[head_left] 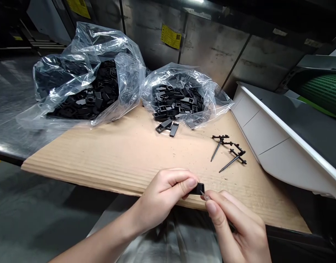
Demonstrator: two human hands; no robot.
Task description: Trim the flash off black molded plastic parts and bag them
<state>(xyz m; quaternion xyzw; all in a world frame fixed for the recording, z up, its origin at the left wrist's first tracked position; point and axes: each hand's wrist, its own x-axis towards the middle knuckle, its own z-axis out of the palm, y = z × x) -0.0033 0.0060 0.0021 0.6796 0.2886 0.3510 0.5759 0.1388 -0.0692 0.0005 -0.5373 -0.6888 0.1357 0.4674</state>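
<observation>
The only view looks from the wearer's head, forward and down over the cardboard (124,157), close to the left hand (168,188) at six o'clock and right hand (239,223) at five, farther from the panels (211,51) at twelve.

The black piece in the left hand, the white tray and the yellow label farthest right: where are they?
Black piece (199,189), head view: its uncovered end.
White tray (266,131), head view: its side wall.
Yellow label (170,37), head view: its printed face.

Your left fingers (181,176) grip a small black part (199,189); your right fingers (225,204) pinch a pointed tool (205,197) at that part's end. Two branched black pieces (233,161) lie on cardboard (129,153).
</observation>
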